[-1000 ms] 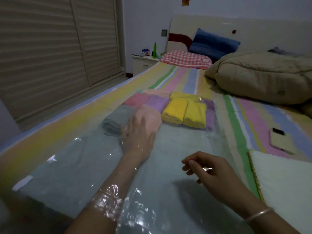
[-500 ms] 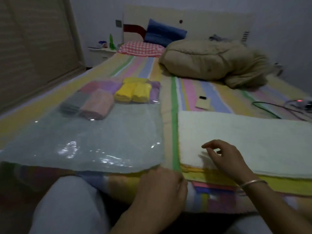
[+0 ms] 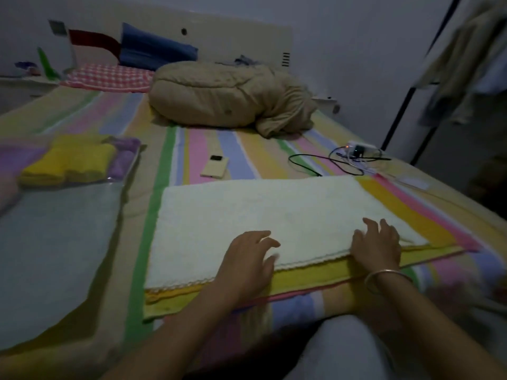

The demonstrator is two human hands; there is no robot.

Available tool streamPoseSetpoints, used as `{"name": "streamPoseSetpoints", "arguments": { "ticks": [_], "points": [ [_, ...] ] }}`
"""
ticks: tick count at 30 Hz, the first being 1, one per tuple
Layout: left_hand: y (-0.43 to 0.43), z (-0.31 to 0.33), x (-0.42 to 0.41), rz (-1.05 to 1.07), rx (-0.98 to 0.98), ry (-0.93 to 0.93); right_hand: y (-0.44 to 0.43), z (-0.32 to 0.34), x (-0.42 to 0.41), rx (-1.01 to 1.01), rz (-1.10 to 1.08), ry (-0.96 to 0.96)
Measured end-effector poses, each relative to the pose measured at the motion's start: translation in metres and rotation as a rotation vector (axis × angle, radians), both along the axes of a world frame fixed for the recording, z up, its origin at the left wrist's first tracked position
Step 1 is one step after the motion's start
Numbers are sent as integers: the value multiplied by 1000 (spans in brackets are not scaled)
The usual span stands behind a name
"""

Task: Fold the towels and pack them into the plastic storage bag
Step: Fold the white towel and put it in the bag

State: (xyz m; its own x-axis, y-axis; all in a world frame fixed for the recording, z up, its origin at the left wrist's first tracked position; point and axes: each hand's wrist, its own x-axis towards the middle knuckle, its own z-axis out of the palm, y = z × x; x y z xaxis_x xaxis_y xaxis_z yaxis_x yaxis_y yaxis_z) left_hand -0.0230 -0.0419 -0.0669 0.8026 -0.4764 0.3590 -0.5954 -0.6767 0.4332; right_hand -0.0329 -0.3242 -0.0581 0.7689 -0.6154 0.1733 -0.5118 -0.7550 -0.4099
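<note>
The left hand (image 3: pixel 247 259) and right hand (image 3: pixel 377 242) are resting flat, fingers spread, gripping nothing, on the near edge of the cream towel (image 3: pixel 260 212). It is lying on a yellow towel (image 3: pixel 304 274). The plastic bag (image 3: pixel 55 242) is lying to the left, holding folded towels (image 3: pixel 68 163). A phone (image 3: pixel 215 167), cables (image 3: pixel 354 156) and a quilt (image 3: pixel 227 94) are lying farther off.

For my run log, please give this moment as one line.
fold: not begun | left hand: open, at cream towel near edge | right hand: open, on cream towel | plastic storage bag: holds yellow towels
</note>
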Motion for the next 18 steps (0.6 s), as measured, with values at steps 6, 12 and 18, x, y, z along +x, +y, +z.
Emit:
{"name": "streamPoseSetpoints", "arguments": {
  "ticks": [6,12,18],
  "points": [
    [-20,-15,10,139,33,58,-51,-8,1,55,-80,221],
    [-27,-26,9,233,-62,18,-54,-5,6,-83,-64,279],
    [-27,-23,6,305,-286,187,-8,14,9,-225,95,135]
  ]
}}
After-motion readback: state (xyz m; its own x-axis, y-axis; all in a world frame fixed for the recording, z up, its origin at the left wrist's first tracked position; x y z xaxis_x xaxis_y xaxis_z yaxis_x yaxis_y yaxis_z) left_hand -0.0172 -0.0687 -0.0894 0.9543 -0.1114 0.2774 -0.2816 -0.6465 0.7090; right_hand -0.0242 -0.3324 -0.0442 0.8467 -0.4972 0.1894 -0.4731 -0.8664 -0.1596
